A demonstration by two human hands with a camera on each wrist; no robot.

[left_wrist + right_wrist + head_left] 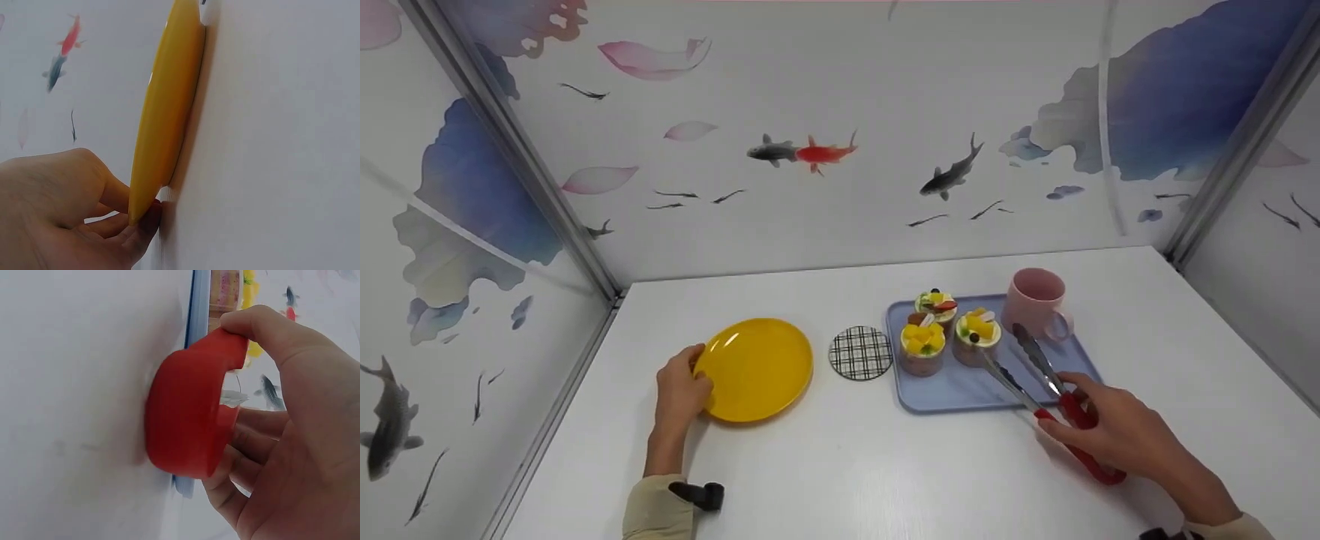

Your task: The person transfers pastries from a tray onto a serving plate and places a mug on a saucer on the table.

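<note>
My left hand pinches the left rim of a round yellow plate; in the left wrist view the thumb is above the rim and fingers are beneath the plate. My right hand holds metal tongs by their red handles. The tongs' arms are spread, with one tip beside the front right dessert cup and the other near a pink mug. Two more fruit-topped dessert cups, one front left and one at the back, stand on the blue tray.
Between the plate and the tray lies a round checked coaster. The mug stands at the tray's back right corner, its handle facing right. Printed panels enclose the white table at the back and sides.
</note>
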